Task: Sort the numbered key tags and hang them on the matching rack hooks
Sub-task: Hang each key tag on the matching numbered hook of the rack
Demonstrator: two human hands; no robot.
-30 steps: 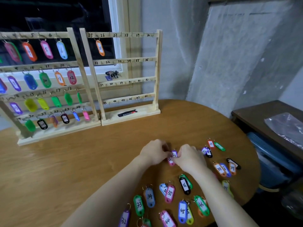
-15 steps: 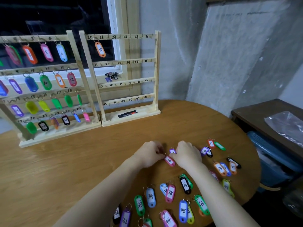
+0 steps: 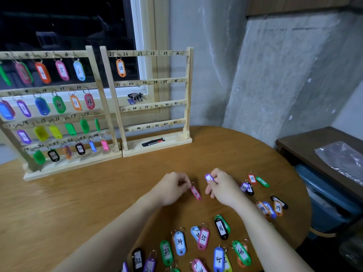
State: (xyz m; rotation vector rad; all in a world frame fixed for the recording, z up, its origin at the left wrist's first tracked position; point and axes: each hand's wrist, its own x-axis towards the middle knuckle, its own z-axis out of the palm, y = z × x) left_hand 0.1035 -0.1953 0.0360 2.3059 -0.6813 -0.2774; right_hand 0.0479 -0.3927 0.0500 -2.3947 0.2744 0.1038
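Two wooden racks stand at the table's back. The left rack (image 3: 92,75) carries several coloured tags on nearly all its hooks. The right rack (image 3: 188,91), numbered 25 to 48, holds only an orange tag 25 (image 3: 120,68). My left hand (image 3: 172,188) pinches the ring of a pink tag (image 3: 196,193) that lies on the table. My right hand (image 3: 222,188) holds a purple tag (image 3: 209,177) just above the wood. Several loose numbered tags lie around, such as 36 (image 3: 221,228) and 29 (image 3: 252,178).
The round wooden table (image 3: 78,203) ends close to the right of the tags. A dark side table (image 3: 306,142) with a plastic bag (image 3: 343,160) stands at right over a blue bin (image 3: 322,191). A small black label (image 3: 153,142) lies on the right rack's base.
My hands have drawn apart. The pink tag stayed with my left hand, and my right hand lifted the purple tag away to the right.
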